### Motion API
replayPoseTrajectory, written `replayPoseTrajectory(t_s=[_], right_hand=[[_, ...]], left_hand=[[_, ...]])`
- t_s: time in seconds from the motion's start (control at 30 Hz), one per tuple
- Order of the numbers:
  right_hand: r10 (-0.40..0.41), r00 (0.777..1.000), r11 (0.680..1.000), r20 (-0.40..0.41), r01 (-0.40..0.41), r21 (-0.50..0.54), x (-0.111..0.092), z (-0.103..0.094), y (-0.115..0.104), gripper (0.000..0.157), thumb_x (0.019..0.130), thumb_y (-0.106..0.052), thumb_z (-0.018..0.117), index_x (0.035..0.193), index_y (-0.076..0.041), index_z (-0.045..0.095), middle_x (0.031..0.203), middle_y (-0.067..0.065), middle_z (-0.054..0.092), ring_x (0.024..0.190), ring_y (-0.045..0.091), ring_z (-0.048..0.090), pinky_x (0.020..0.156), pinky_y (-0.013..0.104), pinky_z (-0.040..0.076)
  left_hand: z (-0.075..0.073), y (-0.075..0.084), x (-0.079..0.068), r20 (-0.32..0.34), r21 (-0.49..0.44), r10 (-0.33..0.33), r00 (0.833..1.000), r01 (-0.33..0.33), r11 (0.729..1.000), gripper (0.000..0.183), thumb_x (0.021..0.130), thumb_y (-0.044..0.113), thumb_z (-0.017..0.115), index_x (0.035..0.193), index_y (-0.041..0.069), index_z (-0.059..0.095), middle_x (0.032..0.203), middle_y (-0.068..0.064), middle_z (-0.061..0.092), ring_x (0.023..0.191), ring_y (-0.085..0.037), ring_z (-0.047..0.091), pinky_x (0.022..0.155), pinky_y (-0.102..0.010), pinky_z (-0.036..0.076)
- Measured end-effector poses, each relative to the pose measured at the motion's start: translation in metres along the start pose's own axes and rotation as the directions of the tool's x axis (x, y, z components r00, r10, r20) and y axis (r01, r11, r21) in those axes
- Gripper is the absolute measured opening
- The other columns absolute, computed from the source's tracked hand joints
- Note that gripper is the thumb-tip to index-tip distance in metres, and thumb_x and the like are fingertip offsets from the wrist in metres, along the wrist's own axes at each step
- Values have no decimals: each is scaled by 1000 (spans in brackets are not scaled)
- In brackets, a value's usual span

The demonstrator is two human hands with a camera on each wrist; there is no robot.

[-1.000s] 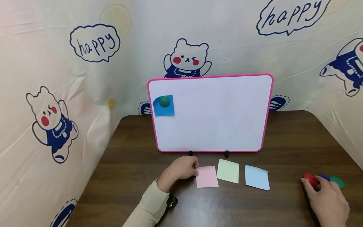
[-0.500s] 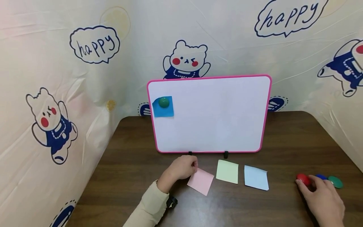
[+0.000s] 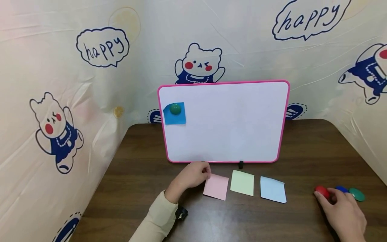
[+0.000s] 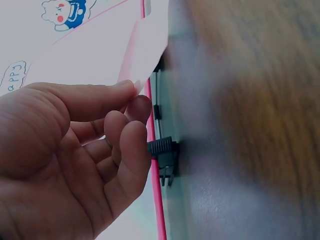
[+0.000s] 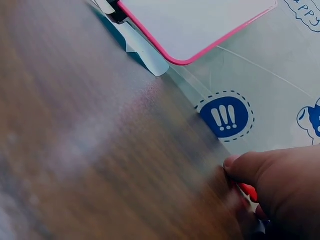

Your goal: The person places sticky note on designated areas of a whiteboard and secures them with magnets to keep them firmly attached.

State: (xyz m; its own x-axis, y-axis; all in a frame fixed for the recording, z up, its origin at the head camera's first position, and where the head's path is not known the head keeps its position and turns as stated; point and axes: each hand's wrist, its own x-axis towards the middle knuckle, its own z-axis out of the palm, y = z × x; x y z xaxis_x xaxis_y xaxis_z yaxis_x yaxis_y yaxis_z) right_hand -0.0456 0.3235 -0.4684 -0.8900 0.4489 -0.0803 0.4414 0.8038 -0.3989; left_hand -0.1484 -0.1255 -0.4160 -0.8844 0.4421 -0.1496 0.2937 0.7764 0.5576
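My left hand (image 3: 193,174) pinches a pink sticky note (image 3: 216,187) by its upper left corner, between thumb and forefinger. In the left wrist view the note (image 4: 150,45) rises from the fingertips, lifted off the wood. At the right, my right hand (image 3: 344,210) grips a red round magnet (image 3: 322,191) with thumb and fingers; the red magnet (image 5: 248,191) is mostly covered in the right wrist view. Beside that hand lie a blue magnet (image 3: 342,189) and a green magnet (image 3: 357,194). A pale green note (image 3: 242,183) and a light blue note (image 3: 272,189) lie between the hands.
A pink-framed whiteboard (image 3: 226,124) stands on black feet (image 3: 241,164) at the table's back. On its upper left, a green magnet (image 3: 175,108) holds a blue note (image 3: 174,118). Behind the brown table (image 3: 145,148) hangs a printed white curtain (image 3: 254,50).
The pink note has come off its spot, swung tilted and then partly straightened, rising slightly with my left hand. My right hand has slid the red magnet a little to the left.
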Motion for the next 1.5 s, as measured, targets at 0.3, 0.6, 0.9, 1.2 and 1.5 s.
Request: replayPoseTrajectory(t_s=[0.3,0.6,0.9,1.2,1.5], right_hand=[[10,1000,1000,-13,-10,30,-3,-5,-4,67,97,-49,63,127,10,52,117,33,49,108,53,50,85,64,42],[-27,999,1000,17,27,-13,4,-1,4,69,96,-49,63,129,10,50,123,37,43,111,58,47,83,67,42],[-23,1000,1000,14,24,-20,4,1,4,68,96,-49,64,129,9,51,123,37,44,110,58,47,84,67,43],[-21,1000,1000,18,21,-18,0,-2,-1,66,97,-45,64,128,10,50,122,38,44,110,58,48,85,66,42],[-13,1000,1000,18,13,-15,-1,-1,-1,65,97,-45,64,129,10,50,122,38,43,110,58,48,86,66,42]], left_hand=[[-6,-3,1,-10,-22,0,1000,0,1000,12,97,13,66,86,19,65,81,7,59,77,-15,55,70,-33,48],[-8,-6,1,-40,-26,19,999,-20,999,10,96,12,67,88,17,66,83,6,60,77,-15,55,71,-34,48],[-9,-8,2,-45,-70,26,999,-29,997,9,97,10,67,90,16,66,83,5,60,79,-16,54,71,-33,48],[-11,-11,1,-72,-149,62,995,-73,986,6,97,10,66,93,13,67,84,5,61,79,-15,55,71,-32,49],[-15,-12,1,-91,-207,43,995,-62,976,7,98,11,66,92,16,67,83,4,61,79,-16,55,69,-33,49]])
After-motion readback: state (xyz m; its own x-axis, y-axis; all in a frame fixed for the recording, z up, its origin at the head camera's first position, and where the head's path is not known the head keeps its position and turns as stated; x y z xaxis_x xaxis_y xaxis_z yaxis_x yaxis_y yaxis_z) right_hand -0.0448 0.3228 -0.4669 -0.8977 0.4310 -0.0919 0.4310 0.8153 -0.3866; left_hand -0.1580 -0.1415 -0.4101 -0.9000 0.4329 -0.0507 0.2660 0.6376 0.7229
